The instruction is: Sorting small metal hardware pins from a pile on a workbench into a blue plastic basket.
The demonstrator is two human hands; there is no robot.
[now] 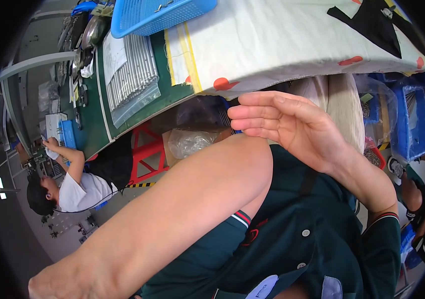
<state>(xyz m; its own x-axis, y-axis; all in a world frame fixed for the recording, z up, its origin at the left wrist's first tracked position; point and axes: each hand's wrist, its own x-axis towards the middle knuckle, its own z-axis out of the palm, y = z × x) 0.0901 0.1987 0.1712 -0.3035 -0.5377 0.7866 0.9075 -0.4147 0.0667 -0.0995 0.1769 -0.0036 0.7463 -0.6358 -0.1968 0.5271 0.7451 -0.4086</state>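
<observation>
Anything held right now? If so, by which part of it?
Right hand: nothing held; it's open, palm bare. Left hand: can't tell; its forearm leads to the lower left, fingers out of view.

Holds the right grip [292, 124] flat, with fingers straight and together, pointing left. Just below this grip, shows the bent left forearm [147, 219] slanting down to the lower left. Just above it, shows a red-spotted white cloth [272, 45] over a green counter [177, 97]. Up and left of it, includes a blue basket [172, 20] and bagged metal rods [132, 74]. Up and right, includes black fabric [377, 30]; to the right, blue bins [406, 119]; well left, a white-shirted co-worker [83, 192].
</observation>
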